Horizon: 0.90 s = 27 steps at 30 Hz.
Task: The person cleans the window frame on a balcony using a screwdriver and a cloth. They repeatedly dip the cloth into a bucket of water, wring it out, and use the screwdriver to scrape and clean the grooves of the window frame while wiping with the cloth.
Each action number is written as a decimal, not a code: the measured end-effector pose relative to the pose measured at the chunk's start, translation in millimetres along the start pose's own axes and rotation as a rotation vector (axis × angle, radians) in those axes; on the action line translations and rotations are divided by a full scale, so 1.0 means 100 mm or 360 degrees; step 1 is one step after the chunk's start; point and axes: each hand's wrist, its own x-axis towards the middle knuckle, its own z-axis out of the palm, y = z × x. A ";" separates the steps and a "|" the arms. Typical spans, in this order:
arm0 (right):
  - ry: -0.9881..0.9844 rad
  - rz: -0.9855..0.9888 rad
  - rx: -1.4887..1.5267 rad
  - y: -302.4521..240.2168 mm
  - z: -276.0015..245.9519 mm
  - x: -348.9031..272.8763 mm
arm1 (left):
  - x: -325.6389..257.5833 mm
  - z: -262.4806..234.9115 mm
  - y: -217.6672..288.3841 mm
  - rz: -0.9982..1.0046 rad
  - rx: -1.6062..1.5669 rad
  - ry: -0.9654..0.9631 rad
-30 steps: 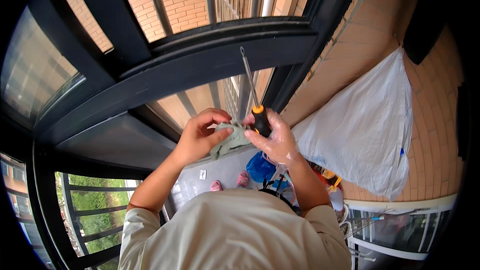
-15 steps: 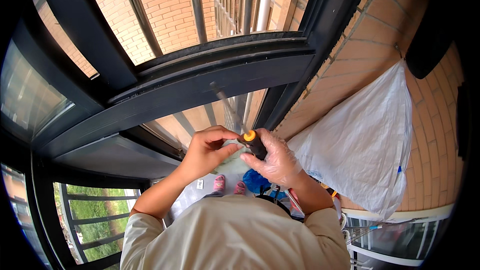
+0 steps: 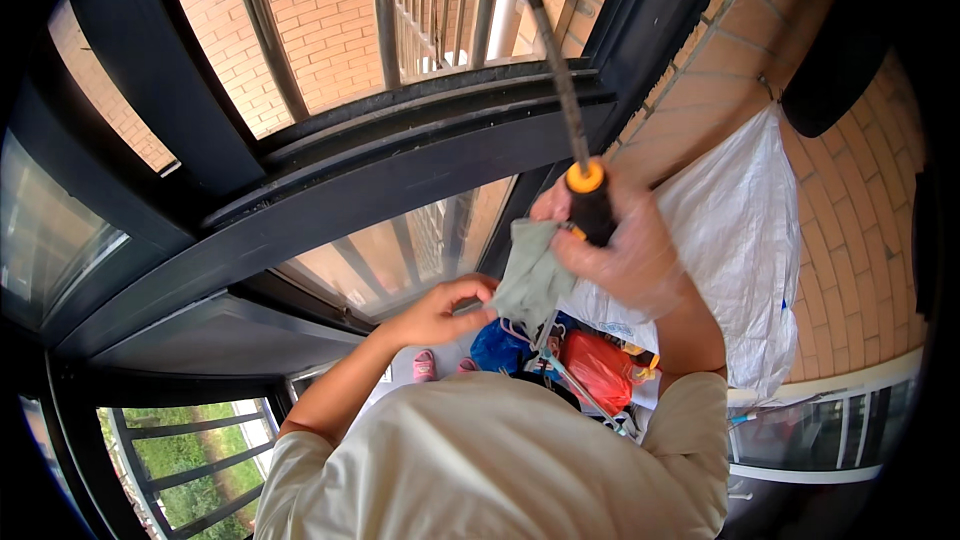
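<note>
My right hand (image 3: pixel 632 250), in a thin clear plastic glove and blurred by motion, is closed round the black and yellow handle of a screwdriver (image 3: pixel 588 202). Its long dark shaft points up and away, in front of the window frame. From the same hand hangs a grey-green cloth (image 3: pixel 530 275). My bare left hand (image 3: pixel 448 312) is lower and to the left, thumb and fingers apart, with the fingertips beside the cloth's lower left edge. Whether they touch it I cannot tell.
A dark metal window frame (image 3: pixel 400 175) with a sill crosses ahead, bars beyond it. At the right, a white woven sheet (image 3: pixel 720 250) hangs against the brick wall (image 3: pixel 850 240). Below are a blue bag (image 3: pixel 498 345), a red bag (image 3: pixel 598 370) and pink shoes (image 3: pixel 424 365).
My right hand has risen and moved right with the screwdriver and cloth. The left hand has opened and is now lower, apart from the right. More of the bags below shows.
</note>
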 end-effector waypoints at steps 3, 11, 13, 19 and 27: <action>0.0119 -0.0160 -0.0171 0.06 -0.18 0.02 | 0.01 -0.05 0.04 -0.0492 -0.0404 -0.0024; 0.0076 -0.0242 -0.0059 -0.09 -0.46 0.03 | -0.23 -0.27 0.03 -0.0473 -0.0443 0.0059; 0.0113 -0.0221 -0.0045 -0.07 -0.53 0.00 | -0.28 -0.37 0.00 -0.0524 -0.0370 0.0054; 0.0173 -0.0252 0.0091 -0.01 -0.69 -0.06 | -0.40 -0.52 0.16 -0.0362 -0.0076 0.0407; -0.0213 -0.0073 0.0362 0.03 -0.98 -0.10 | -0.55 -0.64 1.16 -0.0032 -0.0130 0.0907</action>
